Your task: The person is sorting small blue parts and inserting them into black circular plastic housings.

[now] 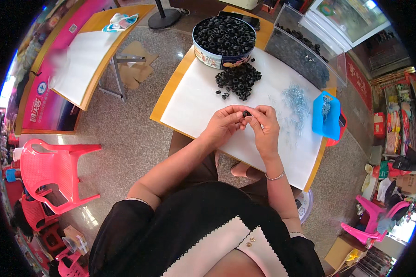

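Over the white tabletop (194, 94) my two hands meet at the fingertips. A small black ring-like part (247, 113) sits between them. My left hand (224, 123) has its fingers curled around the part's left side. Thumb and forefinger of my right hand (266, 124) pinch at its right side. Just beyond my hands lies a loose heap of similar black parts (240, 81). Right of them, small shiny pale-blue pieces (296, 104) are spread over the white surface. Whether a fingertip hides another tiny piece, I cannot tell.
A round tin (208, 59) full of black parts stands at the table's far side. Beside it is a clear bin (291, 51) with more. A blue basket (318, 117) sits at the right edge. A pink chair (55, 173) and a second table (90, 55) stand left.
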Demonstrator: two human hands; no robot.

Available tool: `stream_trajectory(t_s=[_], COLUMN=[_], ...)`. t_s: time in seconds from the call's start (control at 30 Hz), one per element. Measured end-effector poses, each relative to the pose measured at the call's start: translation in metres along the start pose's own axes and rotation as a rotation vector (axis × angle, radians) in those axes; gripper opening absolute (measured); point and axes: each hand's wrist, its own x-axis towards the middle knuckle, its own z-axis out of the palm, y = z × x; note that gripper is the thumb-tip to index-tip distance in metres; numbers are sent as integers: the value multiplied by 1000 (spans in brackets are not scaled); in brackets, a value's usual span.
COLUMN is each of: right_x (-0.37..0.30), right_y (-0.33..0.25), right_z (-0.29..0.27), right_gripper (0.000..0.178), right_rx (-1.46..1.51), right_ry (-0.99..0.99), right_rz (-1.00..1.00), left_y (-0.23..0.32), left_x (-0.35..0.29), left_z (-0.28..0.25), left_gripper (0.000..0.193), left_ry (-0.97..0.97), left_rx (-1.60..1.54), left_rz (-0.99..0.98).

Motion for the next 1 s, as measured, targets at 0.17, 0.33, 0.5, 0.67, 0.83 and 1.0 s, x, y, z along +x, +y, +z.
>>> stream_trajectory(t_s=[0.17,0.33,0.5,0.67,0.83,1.0], right_x=[-6,-9,-12,-16,-18,-22], right_y=[0,-7,-6,-6,-6,2], right_z=[5,-1,-2,-1,1,-4], right_gripper=[32,38,29,25,25,28], right_rx=[-8,9,33,150,128,26], right_ry=[63,67,41,40,70,91], right_rz=[-82,-65,-16,73,33,-33], left_y=[0,-1,-2,-1,-1,-3], left_x=[-1,-2,0,-1,-3,-1], left_z=[-1,4,-6,-1,-4,-3], left_gripper=[29,23,22,21,27,26], left_ry=[-14,20,-77,-68,-74,-92], left_rx=[-5,27,20,60,69,121], left_rz=[-22,-41,-53,-61,-68,-114])
